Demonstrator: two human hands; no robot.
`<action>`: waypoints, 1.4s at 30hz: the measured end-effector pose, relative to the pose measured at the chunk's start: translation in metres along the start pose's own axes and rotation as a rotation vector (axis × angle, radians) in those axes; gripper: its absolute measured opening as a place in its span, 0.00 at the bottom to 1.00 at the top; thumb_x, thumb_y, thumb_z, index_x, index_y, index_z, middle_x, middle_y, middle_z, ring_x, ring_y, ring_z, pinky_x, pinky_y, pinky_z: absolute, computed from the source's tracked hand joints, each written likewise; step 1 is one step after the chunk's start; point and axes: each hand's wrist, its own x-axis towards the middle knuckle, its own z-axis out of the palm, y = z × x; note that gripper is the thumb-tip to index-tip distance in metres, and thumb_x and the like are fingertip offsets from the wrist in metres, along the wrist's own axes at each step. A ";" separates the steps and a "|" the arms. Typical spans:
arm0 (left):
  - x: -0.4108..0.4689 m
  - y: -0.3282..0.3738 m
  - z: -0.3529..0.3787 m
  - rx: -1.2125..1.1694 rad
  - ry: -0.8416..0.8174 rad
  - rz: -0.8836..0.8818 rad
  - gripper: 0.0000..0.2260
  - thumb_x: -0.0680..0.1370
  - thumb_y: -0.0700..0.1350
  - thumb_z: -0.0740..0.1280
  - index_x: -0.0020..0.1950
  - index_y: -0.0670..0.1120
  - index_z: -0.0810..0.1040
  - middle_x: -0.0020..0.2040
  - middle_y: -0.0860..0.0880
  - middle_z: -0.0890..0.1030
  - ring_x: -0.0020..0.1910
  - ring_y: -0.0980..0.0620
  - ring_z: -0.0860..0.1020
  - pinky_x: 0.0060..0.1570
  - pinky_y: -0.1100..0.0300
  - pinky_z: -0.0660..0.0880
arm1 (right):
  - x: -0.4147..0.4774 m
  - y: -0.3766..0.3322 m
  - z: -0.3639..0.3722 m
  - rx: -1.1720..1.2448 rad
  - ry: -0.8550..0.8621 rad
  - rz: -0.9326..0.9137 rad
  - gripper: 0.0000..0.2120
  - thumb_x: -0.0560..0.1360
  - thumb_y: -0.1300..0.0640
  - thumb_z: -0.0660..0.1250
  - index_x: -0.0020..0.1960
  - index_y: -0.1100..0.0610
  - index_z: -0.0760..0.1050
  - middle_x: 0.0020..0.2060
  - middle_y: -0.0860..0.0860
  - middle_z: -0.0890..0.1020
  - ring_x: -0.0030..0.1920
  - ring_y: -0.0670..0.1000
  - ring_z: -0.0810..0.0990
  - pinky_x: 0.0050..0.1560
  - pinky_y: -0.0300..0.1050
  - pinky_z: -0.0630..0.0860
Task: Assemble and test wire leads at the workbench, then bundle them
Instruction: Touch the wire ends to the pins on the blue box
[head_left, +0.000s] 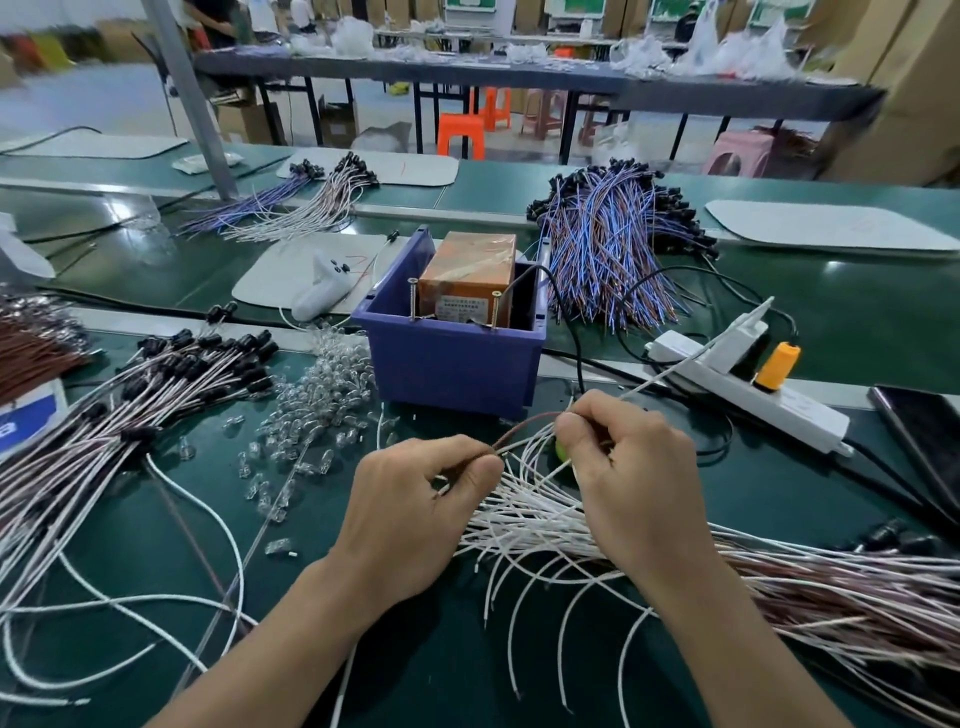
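Head view: near centre, left hand (415, 514) pinching a brown wire (524, 422) between thumb and forefinger; right hand (628, 478) curled, pinching ends of white leads (524, 519) fanned on the green mat (441, 649). Left: black-capped leads (156, 395), clear bulbs (322, 395). Beyond: blue bin (452, 358) holding orange box (467, 275); far right, blue-brown lead pile (613, 249).

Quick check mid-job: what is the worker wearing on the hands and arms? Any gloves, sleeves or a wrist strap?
Nothing is worn that shows. The left hand and right hand are bare, with no gloves, finger cots or rings in view. The left forearm and right forearm are uncovered down to the frame's bottom edge: no sleeves, watch, wrist strap or cable.
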 end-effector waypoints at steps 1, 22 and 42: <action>0.000 0.001 -0.001 -0.016 -0.012 0.006 0.11 0.77 0.60 0.67 0.54 0.59 0.83 0.48 0.67 0.84 0.48 0.62 0.82 0.51 0.61 0.77 | -0.001 0.000 0.001 0.006 0.012 -0.003 0.16 0.81 0.50 0.66 0.36 0.50 0.70 0.27 0.47 0.73 0.35 0.50 0.71 0.36 0.46 0.62; 0.000 0.011 -0.011 -0.053 -0.117 0.110 0.05 0.71 0.50 0.78 0.46 0.54 0.89 0.41 0.62 0.85 0.41 0.61 0.84 0.45 0.64 0.79 | 0.008 0.008 -0.002 0.013 0.288 0.169 0.22 0.83 0.45 0.57 0.37 0.56 0.74 0.26 0.50 0.76 0.31 0.58 0.74 0.34 0.50 0.70; -0.002 0.000 0.006 0.331 0.186 0.531 0.19 0.83 0.44 0.65 0.32 0.46 0.79 0.30 0.53 0.74 0.27 0.51 0.71 0.26 0.57 0.70 | -0.019 -0.030 0.021 -0.351 0.116 -0.460 0.12 0.81 0.57 0.63 0.39 0.52 0.76 0.30 0.45 0.79 0.32 0.51 0.75 0.55 0.48 0.70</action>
